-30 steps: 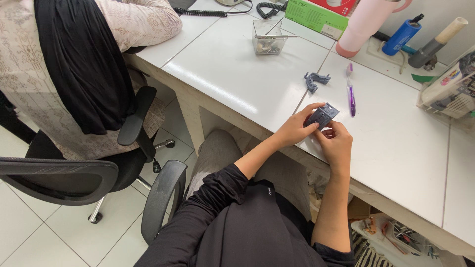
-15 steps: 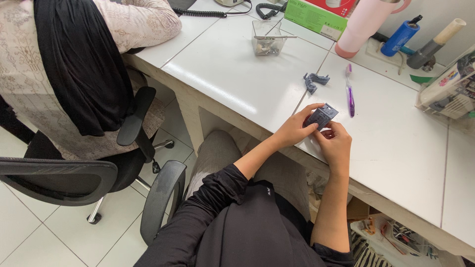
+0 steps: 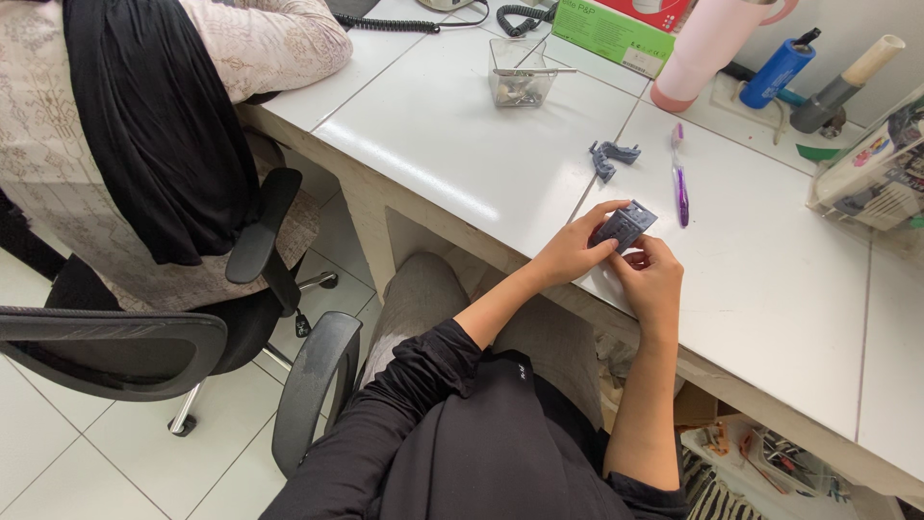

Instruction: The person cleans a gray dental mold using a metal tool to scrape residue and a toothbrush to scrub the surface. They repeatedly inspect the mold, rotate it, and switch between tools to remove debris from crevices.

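Both hands are at the centre right of the frame, over the near edge of the white worktop (image 3: 452, 144). The left hand (image 3: 568, 252) pinches a small dark grey part (image 3: 624, 226) from the left, fingers closed on it. The right hand (image 3: 653, 277) closes on the same part from below, thumb and fingers against its lower edge. The part is held just above the worktop surface, tilted, one flat face toward the camera.

Change over the last second: negligible. Hands and part occupy the same spot, and the grip looks unaltered. In my judgement the work is fine handling of the part itself, not moving it anywhere.

Nearby: two smaller grey pieces (image 3: 610, 157) lie on the worktop above the hands, apart from them. A purple toothbrush (image 3: 680, 176) lies just right of those pieces. A clear container (image 3: 520, 73) stands at upper centre, a pink tumbler (image 3: 703, 48) at upper right. Another person's patterned garment (image 3: 58, 144) fills the upper left, seated on a black chair (image 3: 106, 347).
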